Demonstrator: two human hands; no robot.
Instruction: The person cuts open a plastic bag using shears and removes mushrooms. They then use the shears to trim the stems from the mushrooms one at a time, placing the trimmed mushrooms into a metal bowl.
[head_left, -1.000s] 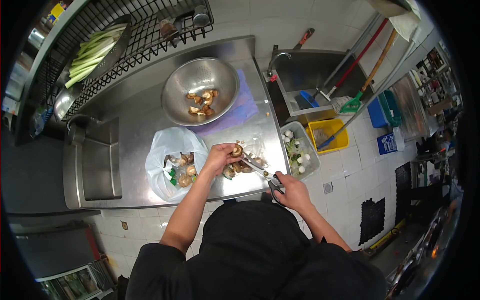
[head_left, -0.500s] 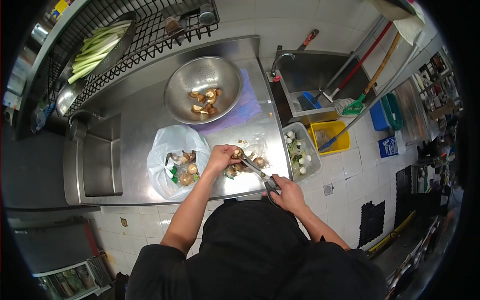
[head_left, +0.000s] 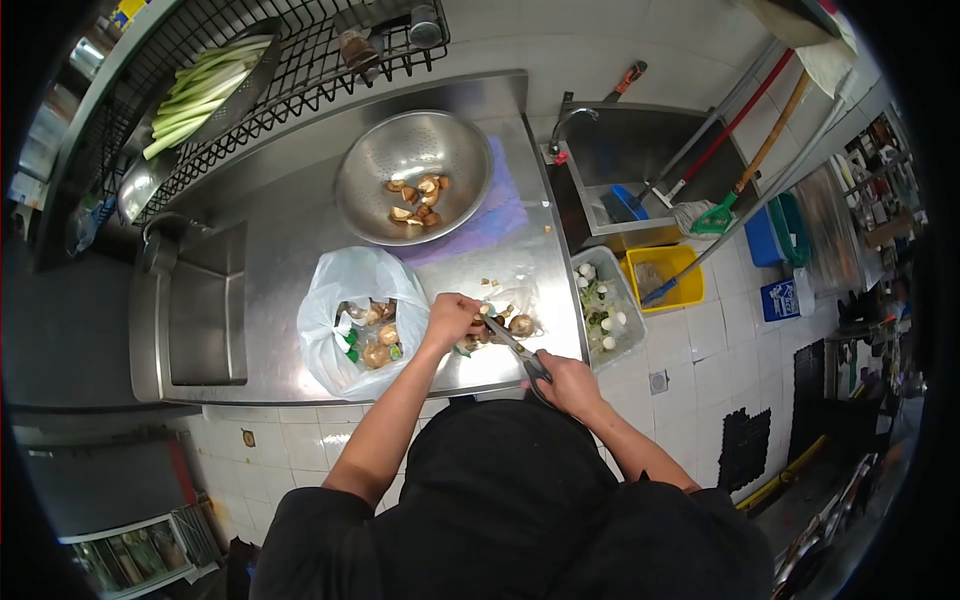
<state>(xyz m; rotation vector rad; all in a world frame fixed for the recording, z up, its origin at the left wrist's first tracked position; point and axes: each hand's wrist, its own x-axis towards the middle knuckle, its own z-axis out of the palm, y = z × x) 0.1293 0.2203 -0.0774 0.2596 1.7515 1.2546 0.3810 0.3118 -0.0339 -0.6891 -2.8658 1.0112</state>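
My right hand [head_left: 568, 381] grips a pair of scissors [head_left: 513, 345] by the black handles, blades pointing up and left. Their tips meet a mushroom [head_left: 484, 311] that my left hand [head_left: 455, 319] pinches over the steel counter. Below the blades lie more brown mushrooms [head_left: 521, 325] and some cut bits. Left of my left hand, a white plastic bag [head_left: 322, 338] stands open with several whole mushrooms inside. Behind it, a perforated steel colander [head_left: 365, 205] holds brown mushroom pieces [head_left: 416, 211].
A purple cloth [head_left: 503, 208] lies partly under the colander. To the right are a clear tub of vegetable scraps [head_left: 603, 320], a yellow bucket [head_left: 693, 291] and a deep sink [head_left: 640, 130] with mop handles. A basin [head_left: 205, 320] is set into the counter's left end. Green stalks [head_left: 205, 95] sit on the wire rack.
The scissor blades look more closed, with my right hand's fingers drawn tighter on the handles. My left hand has shifted slightly, and the whole view has moved a little.
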